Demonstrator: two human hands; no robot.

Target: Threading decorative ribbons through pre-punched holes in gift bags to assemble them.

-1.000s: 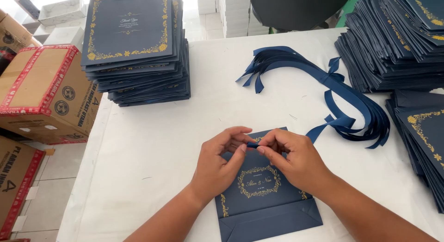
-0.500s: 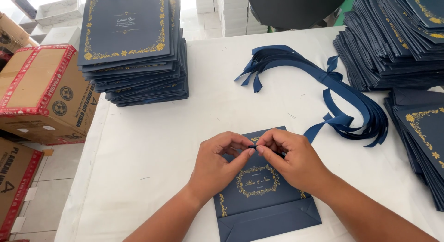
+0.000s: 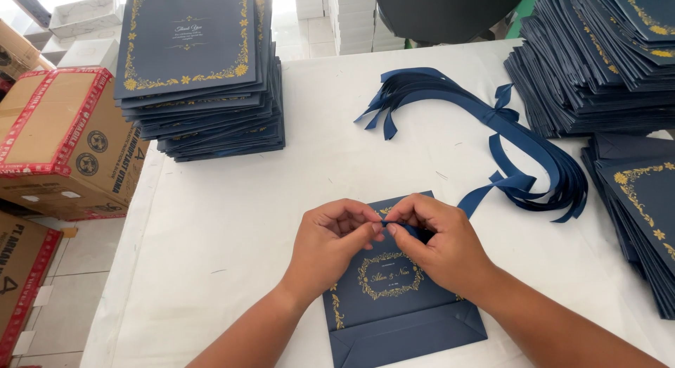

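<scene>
Unmoved: white table [image 3: 232, 220], cardboard boxes [image 3: 63, 139].

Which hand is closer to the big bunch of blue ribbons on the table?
Right. The right hand works on the flat blue bag just below-left of the ribbon bunch, not touching it. The left hand sits farther left, beyond the right hand.

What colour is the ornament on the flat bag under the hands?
Gold, on the navy paper bag; head view shows it best.
</scene>
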